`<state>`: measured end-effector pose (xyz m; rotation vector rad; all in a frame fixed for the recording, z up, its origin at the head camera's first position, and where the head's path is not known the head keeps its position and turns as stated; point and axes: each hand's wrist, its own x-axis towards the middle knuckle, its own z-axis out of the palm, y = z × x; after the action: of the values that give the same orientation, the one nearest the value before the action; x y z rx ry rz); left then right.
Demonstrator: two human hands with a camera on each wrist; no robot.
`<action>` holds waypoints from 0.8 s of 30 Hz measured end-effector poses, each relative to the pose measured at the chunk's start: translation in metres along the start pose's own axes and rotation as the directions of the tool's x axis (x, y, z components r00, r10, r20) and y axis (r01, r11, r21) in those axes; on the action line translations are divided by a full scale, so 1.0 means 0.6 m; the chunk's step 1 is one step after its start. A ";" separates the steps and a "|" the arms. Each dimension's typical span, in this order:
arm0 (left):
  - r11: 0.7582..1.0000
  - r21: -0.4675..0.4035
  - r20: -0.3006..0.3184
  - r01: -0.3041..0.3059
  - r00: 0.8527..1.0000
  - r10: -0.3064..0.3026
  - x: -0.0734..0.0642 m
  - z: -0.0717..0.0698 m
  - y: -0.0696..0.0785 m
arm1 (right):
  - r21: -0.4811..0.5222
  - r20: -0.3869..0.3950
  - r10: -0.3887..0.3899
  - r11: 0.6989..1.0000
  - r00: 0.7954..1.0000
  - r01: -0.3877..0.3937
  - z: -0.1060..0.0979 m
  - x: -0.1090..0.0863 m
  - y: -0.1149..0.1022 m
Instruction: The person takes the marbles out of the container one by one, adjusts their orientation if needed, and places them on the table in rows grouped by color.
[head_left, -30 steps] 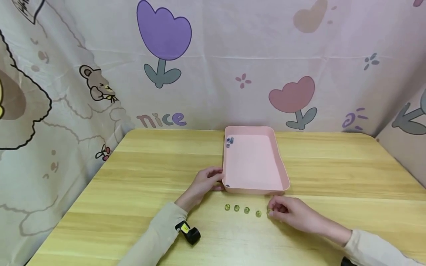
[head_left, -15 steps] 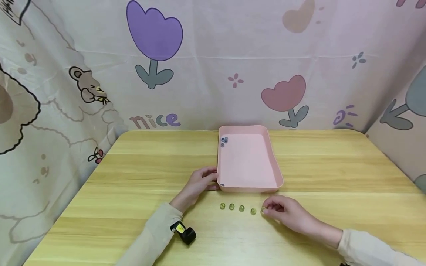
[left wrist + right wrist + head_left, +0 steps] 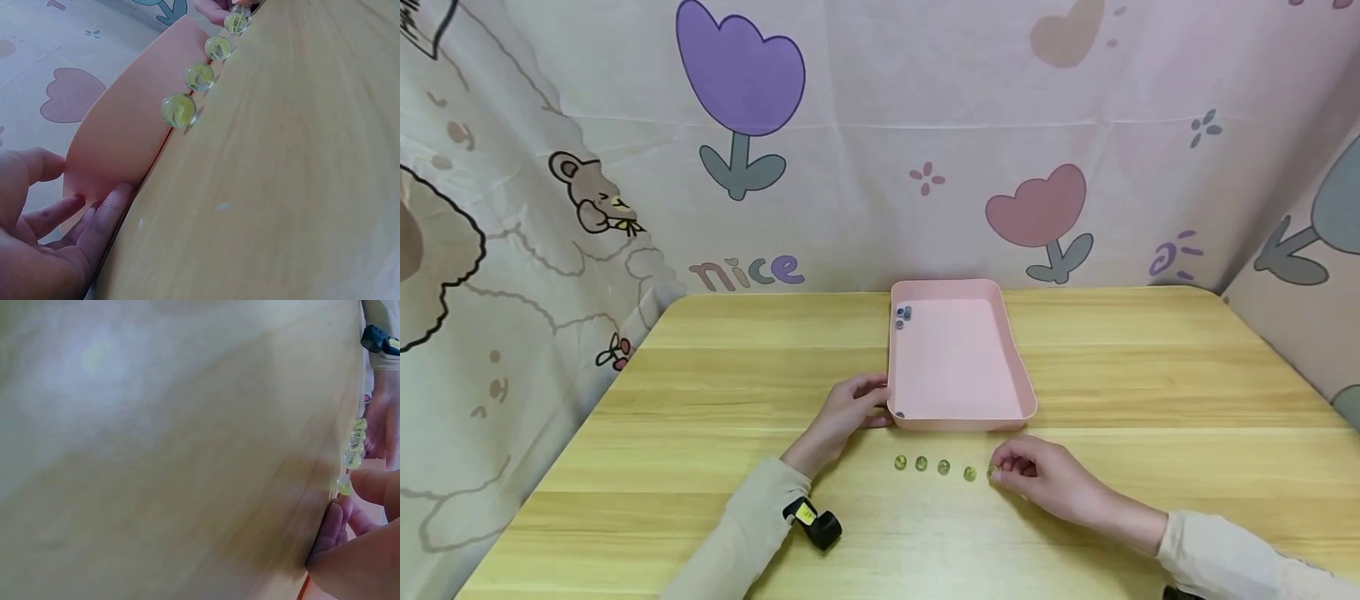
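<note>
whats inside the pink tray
The pink tray holds a small cluster of bluish pieces by its far left corner and another bluish piece at its near left corner, partly covered by the near wall. That wall also hides the floor right behind it.

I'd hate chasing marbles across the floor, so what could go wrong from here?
The right hand pinches the end marble between fingers and thumb; smooth and round, it might slip out.

The four other marbles sit loose in a row on the table, so a fingertip brushing the nearest could set it rolling.

The left hand touches the pink tray; if it shoves the tray toward the person, the front wall might knock the row.
</note>
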<state>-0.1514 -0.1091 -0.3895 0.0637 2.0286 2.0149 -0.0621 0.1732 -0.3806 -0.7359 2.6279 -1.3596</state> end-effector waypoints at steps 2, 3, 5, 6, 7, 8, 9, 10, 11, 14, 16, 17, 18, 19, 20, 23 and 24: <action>1.000 0.002 0.001 -0.002 1.000 0.002 -0.002 0.000 0.001 | -0.005 0.001 0.002 1.000 1.000 -0.002 0.000 0.000 0.000; 1.000 0.002 0.001 -0.001 1.000 0.001 -0.002 0.000 0.002 | -0.007 0.001 0.003 1.000 1.000 -0.003 0.000 0.001 0.000; 1.000 0.001 0.002 -0.002 1.000 0.002 -0.002 0.000 0.001 | -0.009 0.002 0.003 1.000 1.000 -0.003 0.001 0.001 0.000; 1.000 0.000 0.002 -0.002 1.000 0.002 -0.002 0.000 0.001 | -0.009 0.002 0.004 1.000 1.000 -0.004 0.001 0.001 0.000; 1.000 0.001 0.001 -0.004 1.000 0.004 -0.002 0.000 0.001 | -0.009 0.002 0.002 1.000 1.000 -0.002 0.001 0.000 0.000; 1.000 -0.002 -0.001 0.000 1.000 0.000 -0.002 0.000 0.001 | -0.009 0.001 0.001 1.000 1.000 -0.001 0.001 0.001 0.000; 1.000 -0.001 -0.002 -0.001 1.000 0.001 -0.002 0.000 0.001 | -0.008 0.001 0.001 1.000 1.000 -0.001 0.001 0.001 0.000; 1.000 -0.001 -0.002 -0.001 1.000 0.001 -0.002 0.000 0.001 | -0.007 0.002 0.001 1.000 1.000 -0.001 0.001 0.001 0.000; 1.000 0.000 -0.001 0.001 1.000 -0.001 -0.002 0.000 0.001 | -0.007 0.004 0.003 1.000 1.000 -0.003 0.000 0.001 0.000; 1.000 0.003 0.002 -0.002 1.000 0.002 -0.003 0.000 0.000 | -0.009 0.010 0.006 1.000 1.000 -0.006 0.000 0.001 0.000; 1.000 0.001 0.003 -0.002 1.000 0.002 -0.004 -0.001 -0.001 | -0.012 0.013 0.008 1.000 1.000 -0.008 -0.001 0.001 0.000; 1.000 0.000 0.003 -0.003 1.000 0.003 -0.004 -0.001 -0.001 | -0.014 0.011 0.008 1.000 1.000 -0.008 -0.002 0.001 0.000; 1.000 0.000 0.003 -0.005 1.000 0.005 -0.003 -0.001 0.000 | -0.014 0.011 0.009 1.000 1.000 -0.009 -0.002 0.001 0.000; 1.000 0.000 0.003 -0.009 1.000 0.009 -0.003 -0.001 0.000 | -0.015 0.011 0.010 1.000 1.000 -0.010 -0.003 0.001 0.000; 1.000 -0.002 0.002 -0.007 1.000 0.007 -0.003 0.000 0.001 | -0.015 0.011 0.014 1.000 1.000 -0.014 -0.003 0.001 0.000; 1.000 0.001 -0.002 -0.004 1.000 0.004 -0.002 0.000 0.002 | -0.009 0.016 0.030 0.999 0.999 -0.030 -0.004 0.001 -0.001; 1.000 0.003 -0.003 -0.005 1.000 0.005 -0.001 0.000 0.002 | -0.004 0.020 0.041 0.999 0.999 -0.041 -0.004 0.002 -0.001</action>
<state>-0.1508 -0.1090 -0.3879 0.0666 2.0349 2.0160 -0.0634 0.1744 -0.3783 -0.6887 2.6157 -1.3304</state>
